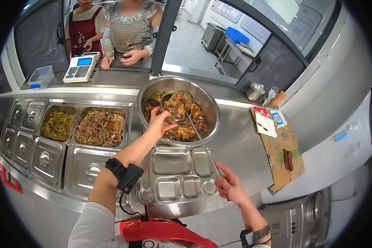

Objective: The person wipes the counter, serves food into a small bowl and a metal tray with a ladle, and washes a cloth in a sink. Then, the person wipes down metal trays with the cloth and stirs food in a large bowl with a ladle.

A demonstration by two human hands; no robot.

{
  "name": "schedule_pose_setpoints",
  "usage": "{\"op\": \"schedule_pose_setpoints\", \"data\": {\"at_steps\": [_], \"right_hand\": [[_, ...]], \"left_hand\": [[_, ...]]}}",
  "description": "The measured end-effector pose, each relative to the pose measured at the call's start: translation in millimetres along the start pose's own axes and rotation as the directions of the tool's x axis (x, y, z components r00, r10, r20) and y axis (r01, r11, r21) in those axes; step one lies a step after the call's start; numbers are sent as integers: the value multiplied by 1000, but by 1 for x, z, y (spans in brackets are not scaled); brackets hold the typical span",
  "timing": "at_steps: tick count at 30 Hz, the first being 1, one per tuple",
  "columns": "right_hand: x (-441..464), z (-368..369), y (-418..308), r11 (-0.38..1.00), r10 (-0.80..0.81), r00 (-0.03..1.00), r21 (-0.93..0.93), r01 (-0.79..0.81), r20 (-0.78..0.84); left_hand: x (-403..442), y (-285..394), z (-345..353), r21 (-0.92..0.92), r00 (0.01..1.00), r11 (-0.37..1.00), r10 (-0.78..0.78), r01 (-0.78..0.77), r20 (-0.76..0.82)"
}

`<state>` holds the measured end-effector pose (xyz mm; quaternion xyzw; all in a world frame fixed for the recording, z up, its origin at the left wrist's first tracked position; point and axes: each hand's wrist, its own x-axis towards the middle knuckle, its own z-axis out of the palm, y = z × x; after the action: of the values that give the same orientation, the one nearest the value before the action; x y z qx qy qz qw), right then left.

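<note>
Fingers of the left hand, grip unclear, lie near-left of the ladle; right hand grips its handle.

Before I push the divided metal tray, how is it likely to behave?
The divided metal tray looks rigid, so should keep its shape. The smooth steel counter may let it slide, and its low, wide form probably won't tip.

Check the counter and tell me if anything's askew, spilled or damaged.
At the right end of the counter, the cardboard lies askew and looks worn, with green patches and a crumpled brown strip on it. The papers at its top sit crooked. I see no spill beside the big bowl.
</note>
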<state>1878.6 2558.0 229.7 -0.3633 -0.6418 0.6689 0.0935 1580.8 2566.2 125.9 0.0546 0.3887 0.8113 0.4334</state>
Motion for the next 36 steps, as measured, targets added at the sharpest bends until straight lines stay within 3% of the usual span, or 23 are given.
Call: {"op": "schedule_pose_setpoints", "data": {"at_steps": [2, 4, 7, 10, 13, 16, 17, 18, 21, 24, 27, 30, 33, 36], "right_hand": [[3, 0, 12, 967, -137, 990, -221, 128, -24], [9, -4, 24, 843, -315, 948, -470, 262, -37], [14, -5, 22, 893, -307, 952, -353, 280, -22], [13, 0, 3, 992, -82, 996, 99, 78, 41], [24, -7, -2, 974, -97, 989, 193, 117, -108], [45, -31, -4, 994, -107, 984, -11, 106, -144], [59, -47, 10, 934, -218, 968, -315, 170, -123], [75, -57, 25, 778, -331, 941, -586, 226, -77], [95, -56, 33, 173, -500, 862, -966, 191, 81], [107, -53, 35, 120, -438, 899, -988, 95, 33], [96, -39, 16, 121, -524, 848, -978, 172, 84], [86, -27, 6, 118, -694, 694, -921, 372, 192], [64, -11, 20, 180, -762, 588, -783, 595, 271], [46, -8, 65, 252, -601, 699, -738, 626, 388]], "left_hand": [[0, 2, -6, 1, 999, 1000, 24, -24, 23], [-2, 6, -10, -19, 999, 999, 34, -33, 28], [-5, 13, -16, -46, 999, 999, 22, -20, 48], [-5, 22, -25, -56, 998, 998, 4, 0, 70], [-8, 42, -39, -70, 995, 998, 6, 1, 100], [-4, 70, -57, -69, 997, 997, 50, -46, 57], [-4, 84, -58, -59, 997, 996, 74, -73, 17], [-2, 98, -59, -50, 995, 994, 98, -99, -22], [15, 139, -72, -39, 968, 971, 231, -236, -97], [34, 168, -80, -18, 925, 938, 338, -346, -172], [45, 192, -85, 4, 897, 919, 384, -393, -219], [50, 203, -87, 5, 881, 905, 415, -425, -226], [57, 205, -89, -1, 878, 897, 432, -442, -208], [66, 208, -92, -12, 881, 895, 435, -445, -187]]}}
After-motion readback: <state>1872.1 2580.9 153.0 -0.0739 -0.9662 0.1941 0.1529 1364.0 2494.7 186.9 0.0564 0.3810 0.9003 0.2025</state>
